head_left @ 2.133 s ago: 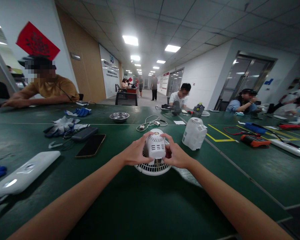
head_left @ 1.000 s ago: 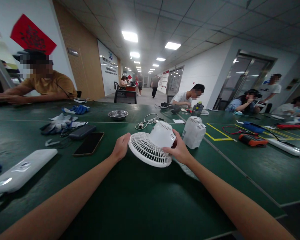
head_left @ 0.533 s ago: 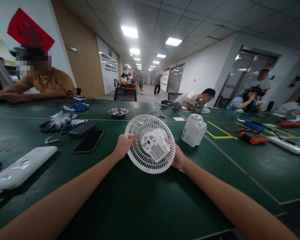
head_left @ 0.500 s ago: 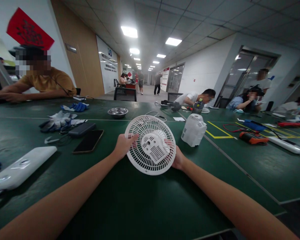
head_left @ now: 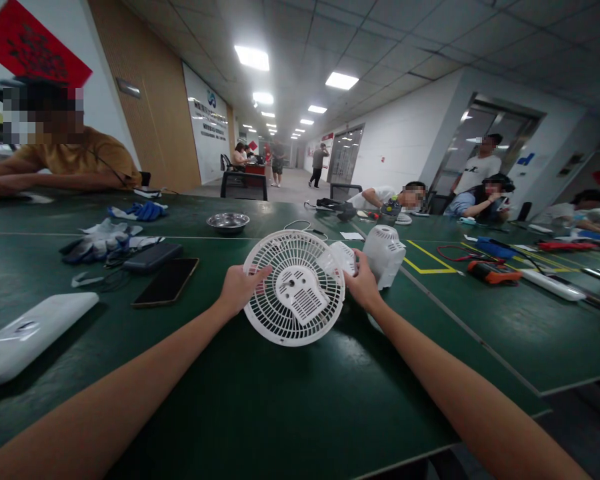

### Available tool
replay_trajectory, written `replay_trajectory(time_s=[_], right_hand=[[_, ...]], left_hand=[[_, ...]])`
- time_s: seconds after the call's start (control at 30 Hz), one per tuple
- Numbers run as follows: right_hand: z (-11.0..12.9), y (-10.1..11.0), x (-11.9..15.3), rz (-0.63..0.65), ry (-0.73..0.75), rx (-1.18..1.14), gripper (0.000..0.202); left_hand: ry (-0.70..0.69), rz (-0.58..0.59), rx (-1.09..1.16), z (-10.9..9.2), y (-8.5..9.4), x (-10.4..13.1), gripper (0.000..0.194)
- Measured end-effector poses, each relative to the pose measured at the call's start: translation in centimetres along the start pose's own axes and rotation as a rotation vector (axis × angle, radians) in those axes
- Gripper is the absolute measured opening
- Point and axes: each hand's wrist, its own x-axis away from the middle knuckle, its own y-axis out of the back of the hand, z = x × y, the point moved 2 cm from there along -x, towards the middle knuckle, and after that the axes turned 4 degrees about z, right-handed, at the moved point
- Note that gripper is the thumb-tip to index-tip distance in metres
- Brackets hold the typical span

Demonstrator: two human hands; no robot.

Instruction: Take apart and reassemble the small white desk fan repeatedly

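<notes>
A round white fan grille with a slotted centre is held up above the green table. My left hand grips its left rim, thumb over the front. At the grille's upper right, my right hand has its fingers closed round a small white slotted part. Just beyond that hand a white plastic housing stands upright on the table.
On the left lie a black phone, a dark power bank, gloves and a white device. A metal bowl sits farther back. An orange meter lies right. People sit across the table.
My right hand has come out from behind the grille to its right, with the small white part now visible in it. The whole view has shifted slightly.
</notes>
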Motion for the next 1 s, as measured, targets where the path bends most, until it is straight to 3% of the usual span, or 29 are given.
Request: replay_trajectory(time_s=[0.13, 0.3, 0.37, 0.43, 0.5, 0.57, 0.67, 0.87, 1.0], right_hand=[[-1.4, 1.3, -0.5, -0.041, 0.154, 0.345, 0.065], [-1.7, 0.9, -0.7, -0.029, 0.194, 0.472, 0.054], [-0.9, 1.8, -0.9, -0.135, 0.275, 0.504, 0.048], [-0.2, 3.4, -1.2, -0.321, 0.324, 0.527, 0.048], [-0.3, 5.3, -1.5, -0.507, 0.282, 0.525, 0.056], [-1.4, 6.7, -1.8, -0.597, 0.149, 0.497, 0.065], [-4.1, 7.4, -2.2, -0.514, -0.085, 0.402, 0.078], [-7.3, 6.5, -2.5, -0.326, -0.244, 0.277, 0.103], [-7.9, 6.2, -2.4, -0.304, -0.368, 0.264, 0.099]], left_hand=[[0.065, -0.039, 0.021, 0.5, 0.3, -0.4, 0.032], [0.079, -0.042, 0.035, 0.4, 0.8, -0.3, 0.032], [0.087, -0.021, 0.021, 0.5, 1.0, -0.4, 0.033], [0.108, 0.003, 0.01, 0.7, 1.2, -0.5, 0.036], [0.127, 0.027, 0.017, 1.0, 1.3, -0.6, 0.039], [0.133, 0.031, 0.032, 1.3, 1.4, -0.7, 0.039], [0.141, 0.036, 0.033, 1.4, 1.4, -0.8, 0.038], [0.163, 0.038, 0.039, 1.3, 1.4, -0.7, 0.034], [0.148, 0.066, 0.014, 1.3, 1.4, -0.7, 0.036]])
